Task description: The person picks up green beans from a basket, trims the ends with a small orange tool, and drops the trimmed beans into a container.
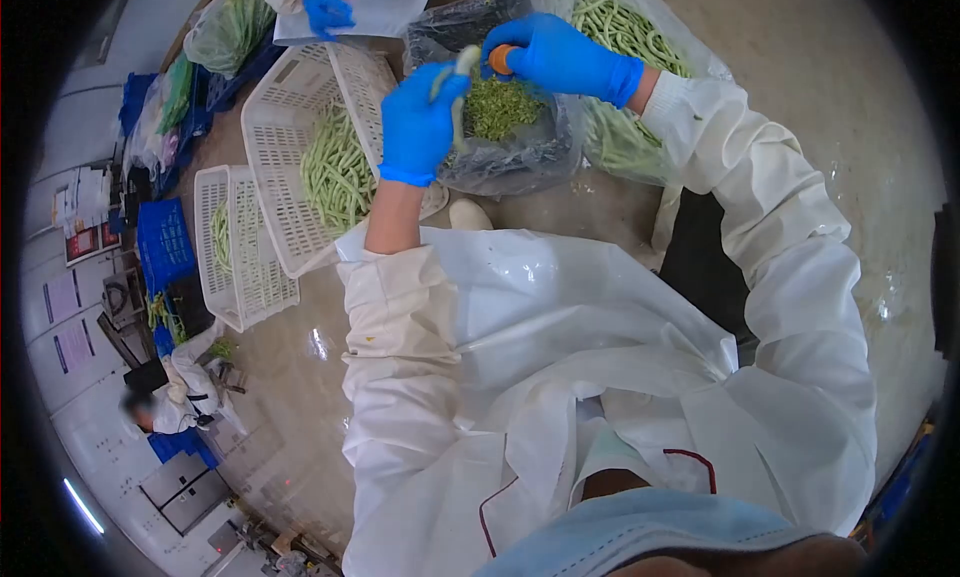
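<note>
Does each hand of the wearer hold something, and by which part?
Left hand: at least one green bean, gripped near its upper end. Right hand: an orange piece shows there, but whether held or worn cannot be told.

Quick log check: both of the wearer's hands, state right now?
Left hand: closed, holding green beans.
Right hand: curled, orange piece at its thumb side; whether held or worn cannot be told.
</note>
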Tool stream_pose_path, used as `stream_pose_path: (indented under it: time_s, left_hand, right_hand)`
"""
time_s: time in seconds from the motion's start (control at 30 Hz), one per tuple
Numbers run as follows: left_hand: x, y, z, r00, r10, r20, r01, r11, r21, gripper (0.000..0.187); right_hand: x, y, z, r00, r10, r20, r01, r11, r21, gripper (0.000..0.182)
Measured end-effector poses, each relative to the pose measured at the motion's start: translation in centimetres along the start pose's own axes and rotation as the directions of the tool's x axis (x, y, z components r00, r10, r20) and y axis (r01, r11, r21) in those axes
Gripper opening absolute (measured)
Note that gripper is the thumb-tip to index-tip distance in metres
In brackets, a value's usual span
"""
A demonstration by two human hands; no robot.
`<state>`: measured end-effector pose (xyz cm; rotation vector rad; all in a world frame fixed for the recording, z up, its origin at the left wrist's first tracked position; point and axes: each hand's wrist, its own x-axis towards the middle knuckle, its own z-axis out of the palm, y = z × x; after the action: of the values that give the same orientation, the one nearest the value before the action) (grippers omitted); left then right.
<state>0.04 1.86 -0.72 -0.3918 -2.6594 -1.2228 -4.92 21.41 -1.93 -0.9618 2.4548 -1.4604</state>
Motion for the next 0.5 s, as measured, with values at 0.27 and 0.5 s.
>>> stream_pose_path:
  time_s: [0.27, 0.5]
  left_hand:
    - [0.5, -3.0, -9.4, 0.743, -0.294, -0.602, 0.066, 0.926, -0.371, 0.024]
    - [-1.8, -14.0, -14.0, 0.796, 0.042, -0.604, 0.445, 0.636, 0.631, 0.025]
  right_hand:
    - [-3.9, 9.6, 4.3, 0.775, 0.127, 0.618, 0.334, 0.748, -0.573, 0.020]
    - [-2.2, 7.3, 3.2, 0.986, 0.008, 0.168, 0.083, 0.847, -0.525, 0.035]
